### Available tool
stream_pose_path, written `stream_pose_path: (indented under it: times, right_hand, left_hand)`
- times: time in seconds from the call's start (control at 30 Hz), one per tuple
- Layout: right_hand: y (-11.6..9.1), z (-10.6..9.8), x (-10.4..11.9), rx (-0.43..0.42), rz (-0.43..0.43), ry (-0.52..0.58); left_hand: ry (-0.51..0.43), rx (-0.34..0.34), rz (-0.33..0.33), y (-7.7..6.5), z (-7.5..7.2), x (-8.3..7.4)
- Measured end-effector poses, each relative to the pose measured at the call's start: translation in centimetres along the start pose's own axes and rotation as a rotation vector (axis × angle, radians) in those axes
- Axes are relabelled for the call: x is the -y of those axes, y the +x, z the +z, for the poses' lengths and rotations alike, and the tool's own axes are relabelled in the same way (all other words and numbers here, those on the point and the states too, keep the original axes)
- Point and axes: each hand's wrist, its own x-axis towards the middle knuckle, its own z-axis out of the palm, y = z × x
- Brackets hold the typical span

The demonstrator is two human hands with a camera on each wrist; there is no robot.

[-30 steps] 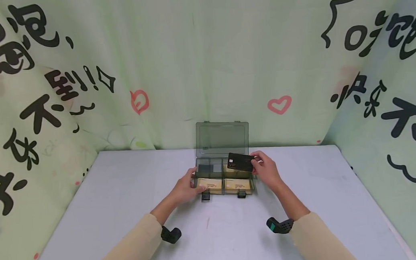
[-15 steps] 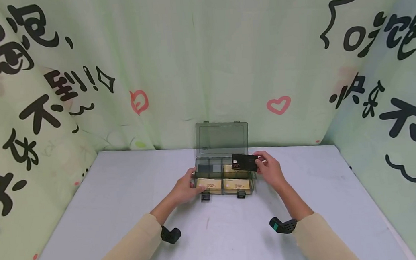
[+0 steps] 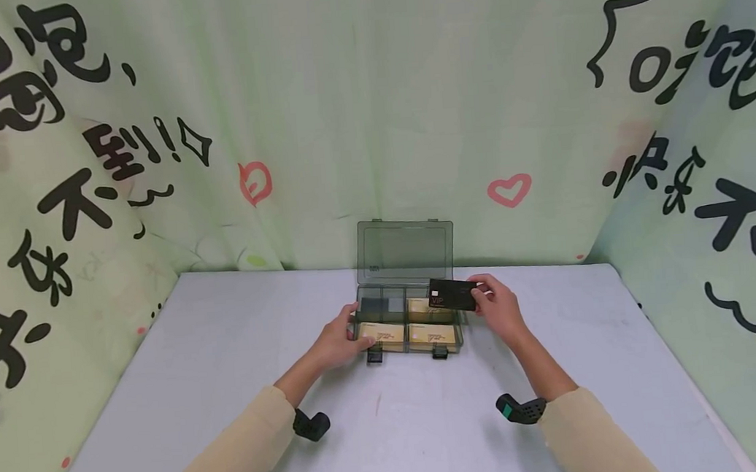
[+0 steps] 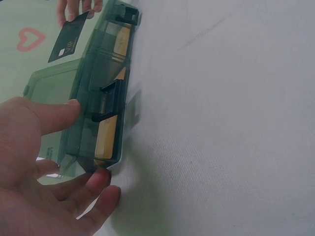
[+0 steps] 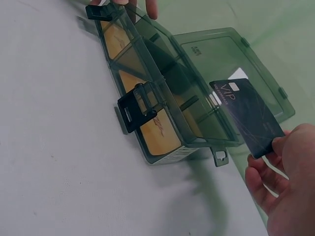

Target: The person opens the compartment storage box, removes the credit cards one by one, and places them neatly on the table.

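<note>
My right hand (image 3: 498, 306) pinches a black card (image 3: 449, 294) printed "VIP" by its right edge. The card is held up above the back right part of a clear grey-green divided storage box (image 5: 142, 64), apart from it. My left hand (image 3: 338, 339) holds the box by its left end; in the left wrist view the thumb lies on the near edge and the fingers are at the end wall. The box's lid (image 3: 405, 251) stands raised at the back. Tan cards (image 3: 383, 334) fill the front compartments. Dark cards (image 3: 375, 306) lie in the back left compartment.
The box stands on a white-covered table (image 3: 240, 333) near its back edge. Two dark latches (image 3: 439, 352) hang at the box's front. A pale green curtain (image 3: 304, 124) with black writing surrounds the table at the back and sides.
My right hand has moved a little to the right with the black card, uncovering more of the back right compartment. The left hand and the box have stayed in place.
</note>
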Motion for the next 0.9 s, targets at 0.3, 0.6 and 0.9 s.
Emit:
stream_pose_path:
  times: [0.3,0.6,0.9]
  right_hand:
    - [0.1,-0.6,-0.3,-0.019,-0.009,-0.009]
    - [0.1,-1.2,-0.7,-0.028,-0.006,-0.033]
    - [0.1,-1.6,-1.4,-0.057,-0.002,-0.029]
  left_hand:
    - [-0.006,0.003,0.0,0.0,0.0,-0.1]
    - [-0.001,0.003,0.002,0.1,0.0,0.0]
    - [-0.004,0.004,0.003,0.2,0.0,0.0]
